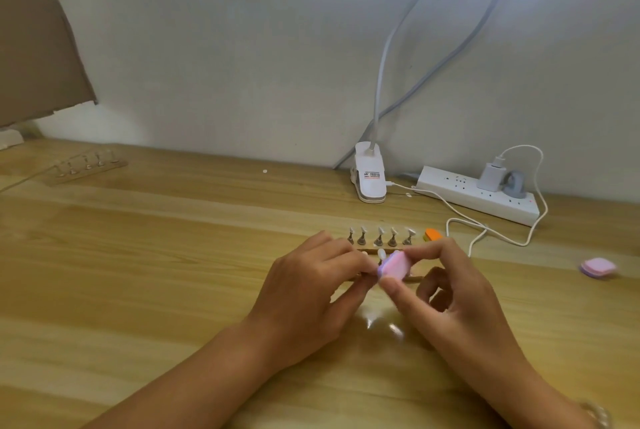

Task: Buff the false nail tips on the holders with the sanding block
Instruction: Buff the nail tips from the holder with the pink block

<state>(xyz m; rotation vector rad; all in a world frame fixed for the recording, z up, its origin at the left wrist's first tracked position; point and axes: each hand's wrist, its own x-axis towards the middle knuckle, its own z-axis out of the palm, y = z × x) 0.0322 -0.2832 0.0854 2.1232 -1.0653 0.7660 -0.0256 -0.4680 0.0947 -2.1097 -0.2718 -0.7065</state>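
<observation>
Right hand (450, 290) pinches pink block (394, 266) between thumb and forefinger, just in front of holder row (379, 238). White tip (382, 253) shows at block's upper edge; its stem hidden behind block. Left hand (311, 290) just left of block, fingers curled; fingertips hidden, cannot tell if they hold anything. 5 tips on holder row small, blurred. Orange block (433, 234) just right of holder row. 2nd pink block (598, 267) far right of it.

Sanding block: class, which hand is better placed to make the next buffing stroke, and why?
Right. The right hand already pinches the sanding block against a nail tip, while the left hand is busy holding that tip steady.
</observation>
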